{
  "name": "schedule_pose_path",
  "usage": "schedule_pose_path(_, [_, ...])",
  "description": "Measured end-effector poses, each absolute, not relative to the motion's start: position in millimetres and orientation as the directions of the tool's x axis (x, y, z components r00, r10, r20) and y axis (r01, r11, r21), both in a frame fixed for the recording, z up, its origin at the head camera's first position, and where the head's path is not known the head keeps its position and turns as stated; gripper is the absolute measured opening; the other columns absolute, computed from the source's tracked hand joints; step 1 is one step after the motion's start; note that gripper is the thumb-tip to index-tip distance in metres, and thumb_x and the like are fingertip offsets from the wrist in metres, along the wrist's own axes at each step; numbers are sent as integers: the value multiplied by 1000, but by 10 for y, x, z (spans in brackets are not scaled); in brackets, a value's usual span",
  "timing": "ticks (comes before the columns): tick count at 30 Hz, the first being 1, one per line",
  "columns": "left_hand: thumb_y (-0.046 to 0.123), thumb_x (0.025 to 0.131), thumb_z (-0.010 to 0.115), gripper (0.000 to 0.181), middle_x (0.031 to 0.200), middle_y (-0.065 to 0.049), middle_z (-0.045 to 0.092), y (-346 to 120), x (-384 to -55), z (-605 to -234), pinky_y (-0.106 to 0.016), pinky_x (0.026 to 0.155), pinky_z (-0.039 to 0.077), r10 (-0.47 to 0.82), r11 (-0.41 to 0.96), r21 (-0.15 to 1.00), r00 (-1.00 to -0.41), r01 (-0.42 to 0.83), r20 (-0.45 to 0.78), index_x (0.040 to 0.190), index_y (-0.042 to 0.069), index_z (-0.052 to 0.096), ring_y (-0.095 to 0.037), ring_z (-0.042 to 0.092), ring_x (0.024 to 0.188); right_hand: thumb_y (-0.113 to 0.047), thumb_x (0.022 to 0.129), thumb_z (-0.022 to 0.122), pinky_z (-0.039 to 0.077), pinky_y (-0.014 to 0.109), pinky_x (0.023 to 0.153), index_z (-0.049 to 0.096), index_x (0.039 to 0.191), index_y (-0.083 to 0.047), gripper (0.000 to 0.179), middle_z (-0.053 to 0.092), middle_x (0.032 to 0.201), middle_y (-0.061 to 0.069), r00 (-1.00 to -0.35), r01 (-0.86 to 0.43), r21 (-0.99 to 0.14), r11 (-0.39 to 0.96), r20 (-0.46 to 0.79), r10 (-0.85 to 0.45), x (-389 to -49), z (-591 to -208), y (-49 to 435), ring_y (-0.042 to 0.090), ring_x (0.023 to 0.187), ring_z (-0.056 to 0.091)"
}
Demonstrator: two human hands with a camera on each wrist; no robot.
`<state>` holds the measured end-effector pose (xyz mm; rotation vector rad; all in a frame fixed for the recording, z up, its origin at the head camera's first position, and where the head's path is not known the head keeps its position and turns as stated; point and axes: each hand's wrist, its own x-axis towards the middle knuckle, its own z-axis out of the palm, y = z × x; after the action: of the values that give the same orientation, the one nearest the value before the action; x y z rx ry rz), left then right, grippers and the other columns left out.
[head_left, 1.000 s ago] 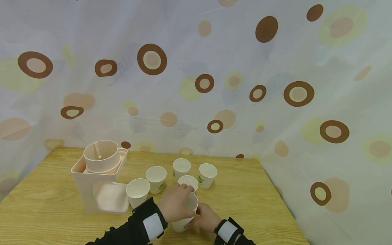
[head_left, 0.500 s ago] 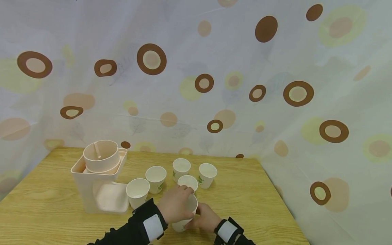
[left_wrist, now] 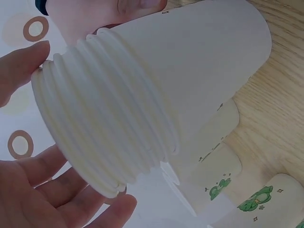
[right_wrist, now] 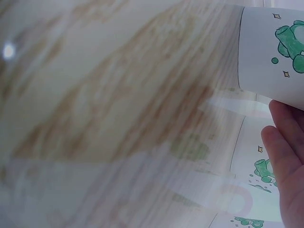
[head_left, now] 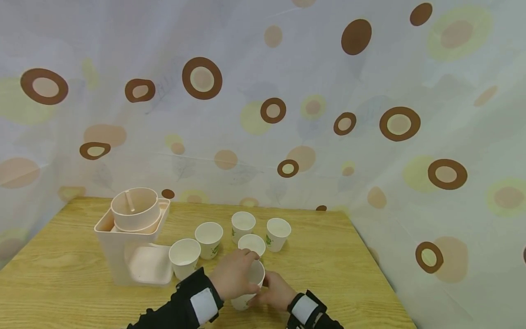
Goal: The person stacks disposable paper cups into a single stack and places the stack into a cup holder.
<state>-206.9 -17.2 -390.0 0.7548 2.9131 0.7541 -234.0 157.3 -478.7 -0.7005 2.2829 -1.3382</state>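
Little has moved: nested cups [left_wrist: 152,88] lie between left grip [head_left: 233,276] and right grip [head_left: 276,292], both clamped on them.

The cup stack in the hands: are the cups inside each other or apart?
Inside each other: in the left wrist view, the cup stack shows many rims packed close together in a row.

There was one pale pitcher [head_left: 113,256] with one round insert [head_left: 135,212] inside; right of the pitcher were five separate cups [head_left: 208,241], one cup stack [left_wrist: 111,111], perhaps seven rims deep, one left hand [head_left: 232,276] and one right hand [head_left: 278,292].
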Motion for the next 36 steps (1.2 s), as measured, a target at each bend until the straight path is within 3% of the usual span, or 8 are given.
schedule_pose_path(6, [38,75,75,59,118,-14,59,-336,-2108,-3926,-43,84,50,382,730,560,-913,392,142,118,2,57,-30,58,104,-10,73,78,45,33,97,56,122,-2,55,62,121,13,-793,-226,-880,419,-84,-603,-2336,-4779,1580,18,112,57])
schedule_pose_path(10, [36,76,75,54,113,-16,62,-565,-2182,-3908,-44,79,51,212,812,497,-948,307,239,114,1,60,-33,61,99,-12,72,79,44,40,99,54,124,-2,59,61,122,13,-794,-223,-884,411,-80,-603,-2347,-4783,1634,23,115,56])
schedule_pose_path(17, [36,73,75,61,109,-24,59,-935,-2197,-4011,-48,75,50,-8,902,425,-981,76,193,114,-6,57,-39,56,98,-13,71,80,43,45,100,54,126,-3,62,60,124,13,-798,-203,-888,413,-94,-595,-2370,-4773,1669,26,117,55])
schedule_pose_path(21, [48,67,77,77,103,-28,56,-1047,-2212,-4135,-51,71,49,-67,933,360,-981,4,184,111,-11,56,-42,54,93,-12,71,80,43,44,99,54,126,-2,62,60,124,13,-796,-204,-889,410,-93,-598,-2377,-4790,1656,25,116,55])
schedule_pose_path(25, [55,64,76,79,93,-25,57,-1109,-2251,-4218,-51,70,47,-113,946,319,-979,-54,170,104,-10,57,-40,54,88,-11,71,80,44,41,99,54,126,-2,62,60,124,14,-792,-216,-888,406,-84,-605,-2381,-4802,1632,25,116,55])
schedule_pose_path(29, [50,65,78,73,87,-23,57,-1152,-2270,-4255,-51,69,47,-142,942,324,-978,-87,150,100,-10,55,-39,55,86,-11,71,80,44,41,99,54,126,-2,62,60,124,14,-788,-217,-888,405,-86,-610,-2385,-4803,1607,27,116,55])
schedule_pose_path(36, [30,68,79,66,90,-27,54,-1194,-2259,-4244,-50,66,49,-142,910,406,-983,-82,118,108,-14,50,-41,53,86,-10,71,80,44,42,99,54,126,-2,61,61,124,13,-785,-216,-889,404,-88,-613,-2384,-4802,1579,26,116,55])
